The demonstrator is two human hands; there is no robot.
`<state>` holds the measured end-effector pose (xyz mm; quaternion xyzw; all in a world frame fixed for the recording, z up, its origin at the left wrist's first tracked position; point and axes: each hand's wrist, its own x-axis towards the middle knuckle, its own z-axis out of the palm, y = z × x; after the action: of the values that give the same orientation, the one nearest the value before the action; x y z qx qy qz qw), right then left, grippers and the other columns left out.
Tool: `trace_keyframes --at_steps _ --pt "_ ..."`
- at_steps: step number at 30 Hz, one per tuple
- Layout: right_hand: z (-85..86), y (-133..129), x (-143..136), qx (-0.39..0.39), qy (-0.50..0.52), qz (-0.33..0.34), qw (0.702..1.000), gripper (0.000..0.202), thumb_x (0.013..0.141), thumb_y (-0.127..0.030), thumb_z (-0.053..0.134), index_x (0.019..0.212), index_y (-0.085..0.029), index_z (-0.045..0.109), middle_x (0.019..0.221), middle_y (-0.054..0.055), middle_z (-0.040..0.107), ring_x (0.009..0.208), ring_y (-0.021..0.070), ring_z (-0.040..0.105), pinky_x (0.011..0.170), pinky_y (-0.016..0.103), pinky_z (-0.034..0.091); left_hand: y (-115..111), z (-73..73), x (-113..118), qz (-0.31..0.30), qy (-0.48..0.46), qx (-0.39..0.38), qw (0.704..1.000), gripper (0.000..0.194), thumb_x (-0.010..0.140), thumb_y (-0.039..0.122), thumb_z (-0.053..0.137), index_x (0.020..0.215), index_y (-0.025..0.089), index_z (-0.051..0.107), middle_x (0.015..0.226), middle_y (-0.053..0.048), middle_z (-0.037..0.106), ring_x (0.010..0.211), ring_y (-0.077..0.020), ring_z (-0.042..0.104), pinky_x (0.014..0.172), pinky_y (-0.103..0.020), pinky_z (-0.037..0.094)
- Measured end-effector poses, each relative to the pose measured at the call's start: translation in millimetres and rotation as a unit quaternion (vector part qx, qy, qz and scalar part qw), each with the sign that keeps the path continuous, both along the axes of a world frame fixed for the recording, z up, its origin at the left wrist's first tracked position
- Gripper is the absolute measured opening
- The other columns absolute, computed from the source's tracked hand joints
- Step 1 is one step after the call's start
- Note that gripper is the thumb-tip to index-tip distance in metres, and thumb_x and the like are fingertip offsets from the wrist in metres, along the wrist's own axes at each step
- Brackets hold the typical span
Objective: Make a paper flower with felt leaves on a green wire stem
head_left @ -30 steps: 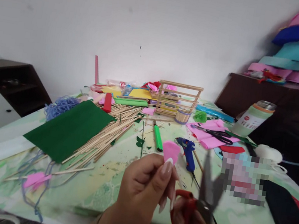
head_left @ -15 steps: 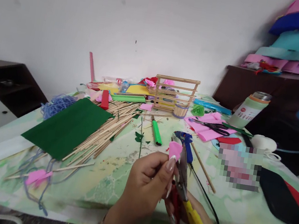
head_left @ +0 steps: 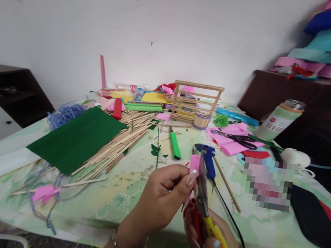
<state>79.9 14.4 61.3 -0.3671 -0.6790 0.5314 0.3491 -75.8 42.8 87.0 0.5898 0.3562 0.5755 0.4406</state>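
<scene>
Between thumb and fingers, my left hand pinches a small piece of pink paper above the near part of the table. My right hand grips scissors with a yellow handle and a red one. Their blades point up and away, lying against the right side of the pink paper; whether they have cut into it I cannot tell. Just beyond both hands lies a blue glue gun with a black cord. A green utility knife rests on the cloth to the left of it.
At left are a dark green sheet, thin wooden sticks and purple yarn. A small stick rack stands at the back. Toward the right are black-handled scissors, a bottle and a black phone-like slab.
The pink paper has turned and sits a little lower between my fingers. The scissors have shifted slightly against its right side. The whole view has moved a little.
</scene>
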Motion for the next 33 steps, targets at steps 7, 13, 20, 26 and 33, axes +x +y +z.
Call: trace_keyframes --at_steps 7,13,20,26,33 --pt "-6.7 1.3 5.9 -0.079 0.028 0.027 0.996 0.059 0.076 -0.080 0.044 0.077 -0.022 0.043 0.062 -0.005 0.032 0.050 0.0095 0.027 0.042 0.023 0.027 1.5 0.7 -7.9 -0.030 -0.007 -0.035 0.999 0.035 0.093 0.038 0.055 0.065 0.016 0.056 0.049 0.005 0.043 0.045 -0.0063 0.036 0.042 -0.020 0.026" --pt "-9.2 5.9 11.4 -0.099 0.009 0.034 0.994 0.061 0.072 -0.082 0.049 0.073 -0.021 0.041 0.060 -0.006 0.030 0.048 0.0078 0.025 0.038 0.021 0.026 3.6 4.4 -12.4 -0.047 -0.009 -0.066 0.997 0.038 0.091 0.040 0.057 0.061 0.016 0.055 0.049 0.004 0.043 0.044 -0.0063 0.034 0.042 -0.020 0.023" --pt "-11.2 13.5 19.6 -0.060 -0.007 0.056 0.997 0.055 0.076 -0.075 0.051 0.070 -0.022 0.040 0.058 -0.006 0.031 0.049 0.0079 0.025 0.040 0.022 0.020 2.6 10.7 -21.7 -0.071 0.011 -0.106 0.992 0.037 0.088 0.040 0.061 0.060 0.016 0.056 0.047 0.004 0.041 0.044 -0.0066 0.033 0.043 -0.021 0.022" --pt "-10.3 13.6 26.3 -0.102 -0.011 0.073 0.992 0.060 0.071 -0.078 0.056 0.068 -0.021 0.039 0.057 -0.007 0.027 0.051 0.0076 0.021 0.043 0.023 0.016 3.8 13.3 -31.1 -0.104 0.020 -0.125 0.986 0.037 0.087 0.037 0.062 0.058 0.015 0.057 0.048 0.004 0.041 0.044 -0.0062 0.032 0.042 -0.021 0.021" --pt "3.6 12.5 29.4 -0.159 -0.048 0.074 0.983 0.066 0.063 -0.082 0.060 0.068 -0.020 0.040 0.060 -0.006 0.029 0.055 0.0080 0.021 0.048 0.025 0.016 1.9 13.0 -39.7 -0.113 0.025 -0.153 0.981 0.036 0.083 0.040 0.065 0.058 0.015 0.060 0.046 0.003 0.041 0.042 -0.0060 0.030 0.039 -0.021 0.016"
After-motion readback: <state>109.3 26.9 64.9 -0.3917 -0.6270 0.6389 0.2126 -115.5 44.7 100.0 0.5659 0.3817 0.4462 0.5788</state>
